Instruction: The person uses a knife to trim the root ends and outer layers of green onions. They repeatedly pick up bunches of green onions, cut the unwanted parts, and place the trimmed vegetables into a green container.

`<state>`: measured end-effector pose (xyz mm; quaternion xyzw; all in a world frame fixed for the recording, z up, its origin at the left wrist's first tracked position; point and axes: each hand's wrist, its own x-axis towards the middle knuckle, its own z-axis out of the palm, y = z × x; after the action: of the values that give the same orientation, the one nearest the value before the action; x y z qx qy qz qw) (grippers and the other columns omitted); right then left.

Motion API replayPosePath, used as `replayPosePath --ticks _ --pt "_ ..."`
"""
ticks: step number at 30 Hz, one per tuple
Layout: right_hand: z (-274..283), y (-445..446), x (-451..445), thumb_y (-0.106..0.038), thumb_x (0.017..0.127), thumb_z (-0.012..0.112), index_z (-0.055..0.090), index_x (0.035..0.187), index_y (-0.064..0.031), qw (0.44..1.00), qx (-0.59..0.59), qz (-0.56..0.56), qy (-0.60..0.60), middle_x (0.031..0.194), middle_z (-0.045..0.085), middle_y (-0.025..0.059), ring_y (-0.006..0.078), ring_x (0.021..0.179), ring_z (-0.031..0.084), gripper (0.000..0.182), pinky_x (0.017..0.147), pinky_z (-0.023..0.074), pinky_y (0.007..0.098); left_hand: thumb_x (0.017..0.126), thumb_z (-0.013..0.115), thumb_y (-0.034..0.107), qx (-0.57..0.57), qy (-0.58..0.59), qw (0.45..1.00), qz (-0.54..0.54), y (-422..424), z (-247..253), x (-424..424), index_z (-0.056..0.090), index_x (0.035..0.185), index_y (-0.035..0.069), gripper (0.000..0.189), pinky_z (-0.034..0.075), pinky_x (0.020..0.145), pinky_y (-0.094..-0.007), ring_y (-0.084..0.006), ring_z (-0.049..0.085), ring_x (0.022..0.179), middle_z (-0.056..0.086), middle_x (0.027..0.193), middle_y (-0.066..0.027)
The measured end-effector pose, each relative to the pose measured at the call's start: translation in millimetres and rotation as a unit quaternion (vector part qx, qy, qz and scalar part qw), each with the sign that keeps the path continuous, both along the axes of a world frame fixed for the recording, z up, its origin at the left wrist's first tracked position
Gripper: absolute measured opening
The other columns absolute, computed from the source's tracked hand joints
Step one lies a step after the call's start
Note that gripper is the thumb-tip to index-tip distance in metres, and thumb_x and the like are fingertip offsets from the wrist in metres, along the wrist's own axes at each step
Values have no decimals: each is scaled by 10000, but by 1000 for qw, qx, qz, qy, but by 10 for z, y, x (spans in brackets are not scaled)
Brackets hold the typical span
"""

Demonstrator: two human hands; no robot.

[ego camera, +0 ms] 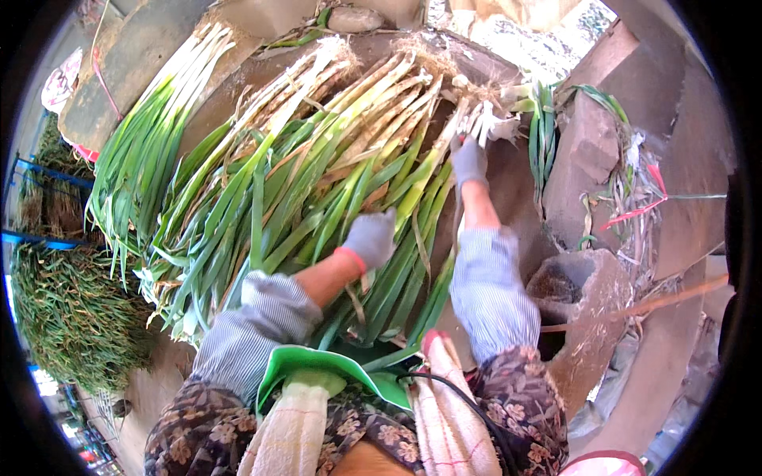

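Observation:
Big green onions (351, 137) lie in a thick layer before me, roots pointing away and long green leaves towards my body. My right hand (470, 157), in a grey glove, is closed on a stalk near the white root ends (485, 122) at the right of the layer. A narrow strip hangs below that hand. Lower and to the left, my gloved left hand (370, 239) is curled against the green leaves (390, 279). Its fingertips are hidden, so I cannot tell whether it grips a leaf.
A cleaner bunch of green onions (164, 113) lies at the far left, beside a stone slab (119, 77). Bundled greens (71, 315) are stacked beyond it. On the right are a stone block (586, 143), pink ties (652, 193) and a broken hollow block (595, 297).

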<state>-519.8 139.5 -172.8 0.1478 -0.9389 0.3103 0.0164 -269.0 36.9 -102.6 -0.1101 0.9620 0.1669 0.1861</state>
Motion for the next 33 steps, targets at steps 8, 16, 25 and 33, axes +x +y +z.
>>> replayPosePath --ticks 8,16,25,33 --pt "696 877 2754 -267 981 565 549 1320 -38 987 -137 88 -15 867 649 253 383 764 660 409 676 510 450 725 838 378 388 5 920 50 -655 339 -185 611 1234 -31 691 489 896 -340 -224 652 990 704 1096 -162" --pt "976 1285 2792 -314 987 546 612 1019 -4 999 -16 -44 -25 839 635 246 428 757 639 319 644 497 487 758 774 285 304 23 951 -57 -256 763 149 659 1115 -16 481 509 818 -350 -229 661 876 704 954 -170" --pt "1000 1356 2629 -280 986 536 620 1074 16 995 -48 -87 -9 884 659 252 423 817 656 319 728 507 476 798 660 355 167 1 981 -97 1118 -95 236 634 1007 37 381 510 857 -487 -377 648 1014 668 1073 -226" --pt "739 1335 2769 -372 992 474 587 1194 5 997 -2 -22 -72 977 660 269 446 893 644 443 775 510 519 844 692 310 -33 222 974 29 330 -574 121 414 1403 34 682 405 1021 -463 -357 471 1274 495 1378 -158"
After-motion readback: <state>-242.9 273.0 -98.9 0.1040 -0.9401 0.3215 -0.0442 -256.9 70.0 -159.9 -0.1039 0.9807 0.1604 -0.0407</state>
